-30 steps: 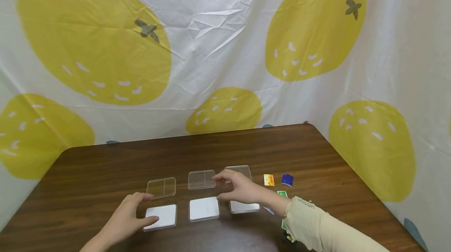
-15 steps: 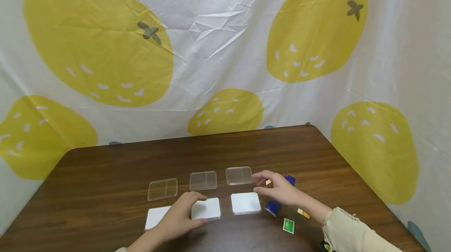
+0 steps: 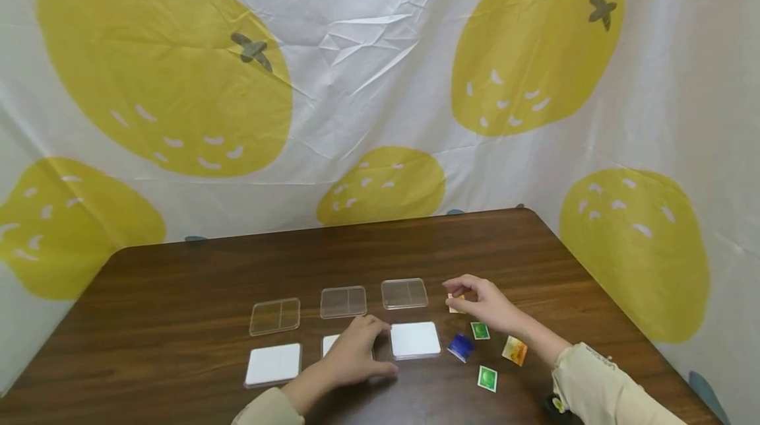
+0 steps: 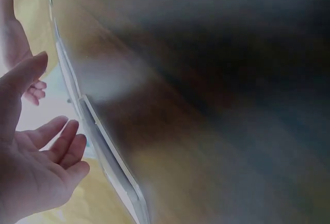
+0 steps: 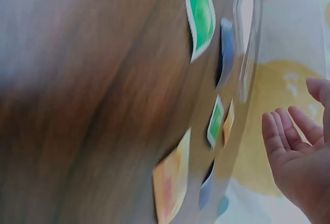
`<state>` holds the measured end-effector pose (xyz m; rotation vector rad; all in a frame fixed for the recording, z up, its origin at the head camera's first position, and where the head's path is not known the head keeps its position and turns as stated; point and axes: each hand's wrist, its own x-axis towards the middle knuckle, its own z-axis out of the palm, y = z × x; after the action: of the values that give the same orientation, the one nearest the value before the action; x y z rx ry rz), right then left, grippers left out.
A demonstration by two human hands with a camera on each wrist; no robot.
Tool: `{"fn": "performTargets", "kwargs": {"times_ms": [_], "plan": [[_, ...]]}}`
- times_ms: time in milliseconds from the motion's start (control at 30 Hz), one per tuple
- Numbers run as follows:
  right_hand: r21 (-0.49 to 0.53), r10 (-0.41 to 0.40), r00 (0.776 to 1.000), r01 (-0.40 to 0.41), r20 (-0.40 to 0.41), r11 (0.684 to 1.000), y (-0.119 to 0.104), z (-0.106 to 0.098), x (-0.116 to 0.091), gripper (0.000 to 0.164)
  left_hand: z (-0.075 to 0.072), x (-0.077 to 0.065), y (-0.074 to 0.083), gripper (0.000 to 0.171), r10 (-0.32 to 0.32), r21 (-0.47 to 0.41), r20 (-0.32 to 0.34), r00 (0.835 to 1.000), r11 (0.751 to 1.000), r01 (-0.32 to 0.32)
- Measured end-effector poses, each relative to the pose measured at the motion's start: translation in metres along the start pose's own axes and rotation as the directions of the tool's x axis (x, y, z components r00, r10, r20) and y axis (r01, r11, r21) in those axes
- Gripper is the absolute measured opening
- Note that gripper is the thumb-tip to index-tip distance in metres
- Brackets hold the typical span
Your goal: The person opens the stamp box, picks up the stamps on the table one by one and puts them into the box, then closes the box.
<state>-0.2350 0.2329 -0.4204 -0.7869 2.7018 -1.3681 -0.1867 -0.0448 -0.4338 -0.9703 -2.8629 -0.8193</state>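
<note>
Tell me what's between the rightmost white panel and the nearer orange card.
In the head view, a blue card lies between the white panel and orange card; green cards sit to either side of that line.

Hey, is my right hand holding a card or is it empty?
Empty: the right wrist view shows your right hand with nothing at its fingertips, the far orange card lying apart.
</note>
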Motion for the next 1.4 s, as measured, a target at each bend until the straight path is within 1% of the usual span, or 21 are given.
{"fn": "performTargets", "kwargs": {"times_ms": [100, 300, 467, 567, 733, 1100, 1400], "plan": [[-0.017, 0.028, 0.999, -0.029, -0.02, 0.999, 0.007, -0.007, 0.002, 0.032, 0.001, 0.003, 0.0, 0.061, -0.013, 0.025, 0.026, 1.0, 1.0, 0.013], [-0.116, 0.032, 0.999, -0.034, -0.024, 0.993, 0.024, -0.019, 0.007, 0.026, 0.001, 0.01, -0.001, 0.058, -0.028, 0.061, 0.043, 0.999, 0.998, 0.026], [-0.165, 0.057, 0.998, -0.052, 0.022, 0.985, 0.037, -0.024, 0.013, 0.021, 0.002, 0.012, -0.003, 0.054, -0.043, 0.048, 0.026, 0.999, 0.998, 0.042], [-0.199, 0.061, 0.998, -0.054, 0.03, 0.979, 0.042, -0.025, 0.015, 0.019, 0.002, 0.013, -0.003, 0.052, -0.049, 0.044, 0.008, 0.999, 0.998, 0.049], [-0.237, 0.041, 0.999, -0.034, 0.022, 0.971, 0.044, -0.025, 0.018, 0.018, 0.003, 0.015, -0.003, 0.051, -0.05, 0.055, -0.002, 0.999, 0.997, 0.05], [-0.316, -0.029, 1.0, 0.03, 0.006, 0.948, 0.042, -0.018, 0.016, 0.017, 0.008, 0.017, -0.004, 0.053, -0.081, 0.073, 0.004, 0.997, 0.994, 0.08], [-0.401, -0.1, 0.995, 0.103, 0.028, 0.91, 0.041, -0.015, 0.015, 0.015, 0.007, 0.015, -0.003, 0.052, -0.081, 0.073, -0.003, 0.997, 0.994, 0.081]]}}
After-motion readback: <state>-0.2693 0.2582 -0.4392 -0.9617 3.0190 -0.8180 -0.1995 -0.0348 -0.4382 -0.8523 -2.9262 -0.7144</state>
